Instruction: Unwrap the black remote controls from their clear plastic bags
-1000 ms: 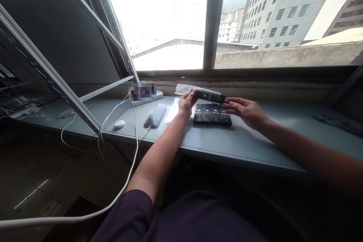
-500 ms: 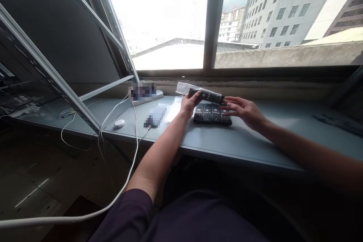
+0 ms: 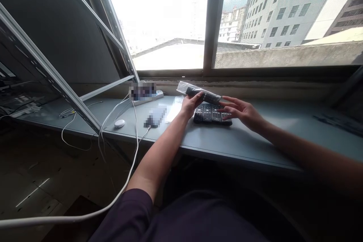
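Note:
My left hand point(image 3: 190, 104) grips a black remote control point(image 3: 211, 98) that lies inside a clear plastic bag point(image 3: 184, 87). The bag's loose end sticks out past the remote on the far left side. At the remote's right end is my right hand point(image 3: 241, 111), fingers spread; whether its fingertips touch the bag I cannot tell. Below the held remote, several black remote controls point(image 3: 208, 114) lie side by side on the table, partly covered by the held one and by my right fingers.
Left of the remotes, clear plastic bags point(image 3: 174, 110) lie on the grey table point(image 3: 249, 147). A blurred-out device point(image 3: 155, 116) with a cable, a white round object point(image 3: 119, 123) and a power strip point(image 3: 150, 98) are further left. A white cable point(image 3: 132, 174) hangs over the front edge by a metal frame point(image 3: 56, 72).
The remote sits further left and deeper inside the bag, with more plastic showing at its right end. My right hand has shifted slightly left, its fingers more spread.

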